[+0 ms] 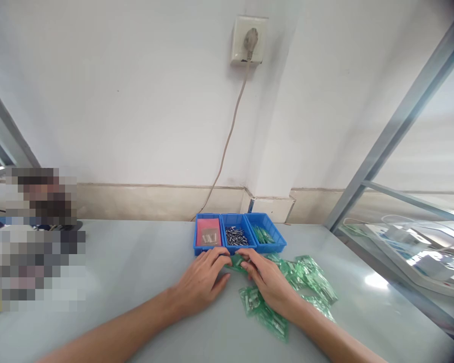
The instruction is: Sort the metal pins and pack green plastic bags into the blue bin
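Note:
A small green plastic bag [237,263] lies between my hands, just in front of three blue bins. My left hand [205,280] touches its left edge with bent fingers; the thumb is apart from them. My right hand [269,280] has its fingers closed on the bag's right side. The left bin [195,242] holds a red packet and a small clear bag, the middle bin [233,219] holds many metal screws [236,236], and the right bin [278,241] holds thin green packets [263,234]. Several filled green bags [306,275] lie around my right hand.
A white wall with a socket [249,41] and hanging cable [230,131] stands behind the grey table [136,262]. At the right are a metal frame [393,126] and white power strips [419,257]. A blurred-out person [41,201] is at the far left.

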Motion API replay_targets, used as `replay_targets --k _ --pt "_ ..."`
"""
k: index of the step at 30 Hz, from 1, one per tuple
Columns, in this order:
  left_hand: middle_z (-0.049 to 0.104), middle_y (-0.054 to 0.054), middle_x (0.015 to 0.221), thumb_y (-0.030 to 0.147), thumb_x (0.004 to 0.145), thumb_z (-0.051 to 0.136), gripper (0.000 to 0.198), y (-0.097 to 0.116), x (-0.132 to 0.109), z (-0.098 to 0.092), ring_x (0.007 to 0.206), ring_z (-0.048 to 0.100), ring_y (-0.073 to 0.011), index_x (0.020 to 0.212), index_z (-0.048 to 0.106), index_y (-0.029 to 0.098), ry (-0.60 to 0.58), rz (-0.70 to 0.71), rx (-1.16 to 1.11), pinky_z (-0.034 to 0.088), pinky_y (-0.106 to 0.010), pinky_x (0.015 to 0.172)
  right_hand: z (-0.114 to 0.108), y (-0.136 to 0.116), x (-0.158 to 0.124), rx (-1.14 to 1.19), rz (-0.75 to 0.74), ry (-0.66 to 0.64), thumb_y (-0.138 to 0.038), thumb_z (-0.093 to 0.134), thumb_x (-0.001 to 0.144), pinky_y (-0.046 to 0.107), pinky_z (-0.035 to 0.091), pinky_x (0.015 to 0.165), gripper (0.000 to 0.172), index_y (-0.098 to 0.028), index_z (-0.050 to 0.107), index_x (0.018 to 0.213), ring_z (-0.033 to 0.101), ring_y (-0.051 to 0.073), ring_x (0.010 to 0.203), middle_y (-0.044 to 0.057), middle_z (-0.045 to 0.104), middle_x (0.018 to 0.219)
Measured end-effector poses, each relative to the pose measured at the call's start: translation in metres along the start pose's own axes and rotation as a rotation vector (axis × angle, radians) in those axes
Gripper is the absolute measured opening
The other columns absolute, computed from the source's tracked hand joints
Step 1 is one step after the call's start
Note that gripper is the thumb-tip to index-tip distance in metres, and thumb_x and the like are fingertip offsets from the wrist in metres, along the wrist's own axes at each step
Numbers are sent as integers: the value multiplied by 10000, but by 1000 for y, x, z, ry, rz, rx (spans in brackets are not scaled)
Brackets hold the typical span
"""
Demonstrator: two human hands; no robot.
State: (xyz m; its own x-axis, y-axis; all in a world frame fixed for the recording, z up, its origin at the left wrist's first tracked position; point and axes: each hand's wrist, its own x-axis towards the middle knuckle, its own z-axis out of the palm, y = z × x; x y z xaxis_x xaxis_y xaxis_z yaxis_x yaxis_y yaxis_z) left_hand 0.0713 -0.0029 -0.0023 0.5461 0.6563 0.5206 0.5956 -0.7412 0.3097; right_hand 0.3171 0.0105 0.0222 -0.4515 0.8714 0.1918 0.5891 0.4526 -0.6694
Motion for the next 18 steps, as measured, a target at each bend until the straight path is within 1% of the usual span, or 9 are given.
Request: replay_targets --k 1,3,6,9,10,11,14,18 --pt "625 -95 1333 181 1055 546 212 0 0 1 1195 622 -262 1263 536 222 3 6 -3 522 -421 1014 0 -1 0 14 10 -9 -381 413 1135 354 568 805 314 -279 590 1373 708 222 851 55 756 1135" --pt "670 -71 1216 164 1057 539 190 1 0 2 1123 637 -253 1238 531 223 7 15 -7 530 -406 974 0 -2 0 33 3 -18 -372 428 1129 349 565 810 298 -281 592 1361 704 220 856 51 754 1137" --pt "679 -59 1142 151 1074 507 156 1 0 2 1044 641 -239 1210 529 224 23 32 -22 532 -385 922 0 -3 -1 47 -22 -31 -360 442 1126 349 558 855 282 -287 595 1351 706 230 962 52 744 1204" --pt "679 -55 1103 164 1100 472 118 0 1 1 1000 645 -227 1186 526 223 47 38 -42 536 -365 884 1 -1 -3 31 -54 -25 -376 499 1110 369 537 958 281 -291 591 1362 677 255 1130 60 717 1283" --pt "678 -56 1103 173 1107 466 111 -1 1 0 1000 647 -225 1187 525 222 59 34 -47 538 -363 884 1 0 -3 21 -60 -18 -380 524 1101 374 530 977 292 -296 585 1374 667 259 1154 61 707 1300" --pt "677 -58 1107 182 1113 462 110 -1 1 0 1004 650 -223 1194 524 222 70 32 -52 540 -361 887 2 1 -4 13 -61 -13 -380 545 1092 375 530 976 305 -300 576 1386 666 258 1142 61 700 1305" --pt "677 -64 1124 191 1124 446 126 -3 1 -2 1030 661 -219 1217 526 221 106 38 -52 545 -360 910 3 2 -4 4 -33 -4 -360 555 1083 371 546 903 324 -300 557 1402 681 240 1009 61 709 1245" --pt "681 -72 1137 174 1125 439 157 -2 0 -3 1053 663 -217 1248 527 218 138 57 -55 546 -357 918 4 0 -4 3 -15 3 -369 549 1086 374 534 856 240 -278 590 1304 674 246 968 49 729 1111"
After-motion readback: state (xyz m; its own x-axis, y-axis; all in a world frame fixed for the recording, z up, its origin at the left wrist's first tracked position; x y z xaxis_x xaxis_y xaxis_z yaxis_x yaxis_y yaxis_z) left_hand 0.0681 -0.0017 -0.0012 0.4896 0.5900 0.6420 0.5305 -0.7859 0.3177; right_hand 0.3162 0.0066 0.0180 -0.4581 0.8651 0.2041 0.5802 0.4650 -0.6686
